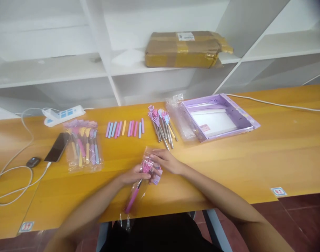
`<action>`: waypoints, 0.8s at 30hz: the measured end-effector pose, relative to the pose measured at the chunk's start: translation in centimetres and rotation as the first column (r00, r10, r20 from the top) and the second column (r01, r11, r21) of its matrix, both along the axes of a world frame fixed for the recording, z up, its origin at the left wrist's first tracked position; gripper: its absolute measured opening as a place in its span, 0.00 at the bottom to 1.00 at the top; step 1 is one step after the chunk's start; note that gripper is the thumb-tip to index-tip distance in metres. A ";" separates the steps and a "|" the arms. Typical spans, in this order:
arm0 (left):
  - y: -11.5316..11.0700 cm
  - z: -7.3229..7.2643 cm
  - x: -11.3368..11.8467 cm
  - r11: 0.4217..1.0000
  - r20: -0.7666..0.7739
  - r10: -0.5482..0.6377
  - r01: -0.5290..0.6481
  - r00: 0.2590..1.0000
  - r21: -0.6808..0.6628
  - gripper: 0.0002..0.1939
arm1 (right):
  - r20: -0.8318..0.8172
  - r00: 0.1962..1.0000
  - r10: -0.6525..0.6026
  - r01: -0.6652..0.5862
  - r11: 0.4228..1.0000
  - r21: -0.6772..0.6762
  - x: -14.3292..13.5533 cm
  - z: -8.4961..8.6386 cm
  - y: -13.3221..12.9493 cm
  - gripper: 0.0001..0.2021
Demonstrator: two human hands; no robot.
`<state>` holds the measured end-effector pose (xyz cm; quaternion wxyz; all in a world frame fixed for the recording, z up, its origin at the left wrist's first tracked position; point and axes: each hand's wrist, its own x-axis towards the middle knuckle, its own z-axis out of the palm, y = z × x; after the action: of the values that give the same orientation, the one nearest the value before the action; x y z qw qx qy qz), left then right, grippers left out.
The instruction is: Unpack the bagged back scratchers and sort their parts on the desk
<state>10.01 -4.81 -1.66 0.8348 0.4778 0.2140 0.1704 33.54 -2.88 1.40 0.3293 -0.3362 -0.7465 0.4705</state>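
A pink hand-shaped scratcher [133, 197] lies tilted inside a clear plastic sleeve near the table's front edge. My left hand [137, 174] grips it just below its pink claw. My right hand [165, 160] pinches the upper end of the sleeve, above the claw. A small purple card [157, 178] shows beside my fingers. Behind my hands is a pile of metal-stemmed scratchers [161, 126] with pink, purple and blue claws. Left of the pile, several coloured handle sleeves [124, 128] lie in a row.
A clear bag of scratchers [85, 145], a phone [56, 147], a power strip [64, 115] and white cables are on the left. A purple box [220, 117] stands at the back right beside clear plastic. A taped carton [181, 50] rests on the shelf.
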 end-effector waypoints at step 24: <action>0.2 -0.4 -0.6 0.954 -0.046 -0.229 0.234 0.972 0.190 0.26 | -0.331 0.866 -0.374 0.358 0.927 -0.112 0.2 7.5 -1.6 0.17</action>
<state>9.37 -4.61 -2.07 0.7960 0.5805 0.1486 0.0859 33.76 -4.44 8.86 0.5306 -0.3910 -0.5881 0.4688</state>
